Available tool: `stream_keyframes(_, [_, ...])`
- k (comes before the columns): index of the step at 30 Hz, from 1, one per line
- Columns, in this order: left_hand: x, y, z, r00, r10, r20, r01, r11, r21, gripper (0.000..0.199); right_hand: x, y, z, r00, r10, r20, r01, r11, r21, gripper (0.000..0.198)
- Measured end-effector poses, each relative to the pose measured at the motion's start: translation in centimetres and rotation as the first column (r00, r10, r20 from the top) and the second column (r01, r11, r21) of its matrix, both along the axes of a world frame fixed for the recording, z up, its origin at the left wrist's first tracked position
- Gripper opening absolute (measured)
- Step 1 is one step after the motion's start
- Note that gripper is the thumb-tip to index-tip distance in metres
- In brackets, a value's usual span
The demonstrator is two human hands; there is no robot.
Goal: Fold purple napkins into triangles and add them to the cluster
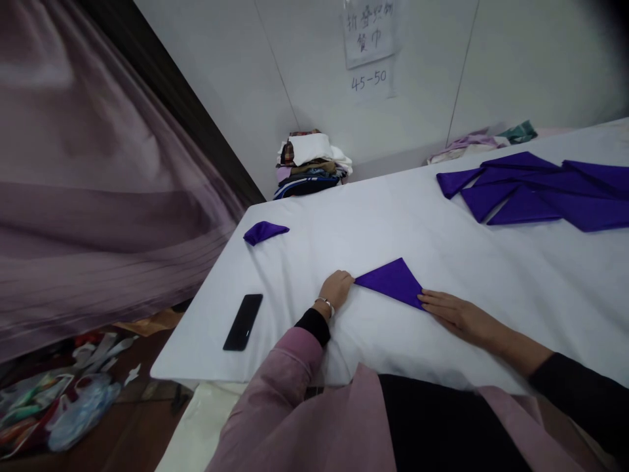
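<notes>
A purple cloth napkin (392, 282), folded into a triangle, lies on the white tablecloth in front of me. My left hand (337, 288) has its fingers closed at the napkin's left corner. At the right corner, my right hand (455, 316) rests with fingers stretched out, their tips touching the cloth. The underside of the right hand and its thumb are hidden. A smaller folded purple napkin (265, 231) sits near the table's far left corner.
Several purple napkins (535, 190) overlap at the back right. A black phone (243, 321) lies left of my left hand. Behind the table edge is a stack of folded clothes (309, 164). A mauve curtain (98, 164) hangs left; plastic bags (81, 410) are on the floor.
</notes>
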State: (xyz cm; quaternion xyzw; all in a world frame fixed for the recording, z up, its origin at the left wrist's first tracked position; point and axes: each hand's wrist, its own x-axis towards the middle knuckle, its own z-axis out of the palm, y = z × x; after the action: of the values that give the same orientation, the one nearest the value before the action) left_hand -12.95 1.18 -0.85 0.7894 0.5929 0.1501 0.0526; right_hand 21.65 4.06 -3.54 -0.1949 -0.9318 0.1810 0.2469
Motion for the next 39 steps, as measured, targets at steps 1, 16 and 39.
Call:
stream_keyframes(1, [-0.2, -0.1, 0.1, 1.000, -0.015, -0.013, 0.015, 1.000, -0.002, 0.024, 0.0, -0.1, 0.1, 1.000, -0.001, 0.008, 0.001, 1.000, 0.006, 0.038])
stream_keyframes(16, [8.6, 1.5, 0.6, 0.977, -0.196, -0.083, 0.196, 0.981, -0.011, 0.059, -0.2, -0.4, 0.7, 0.999, 0.013, 0.035, -0.014, 0.999, 0.043, 0.043])
stream_keyframes(39, [9.0, 1.9, -0.5, 0.966, -0.203, -0.158, 0.191, 0.978, -0.088, 0.066, -12.4, 2.2, 1.4, 0.910, -0.327, 0.255, 0.343, 0.939, -0.021, 0.084])
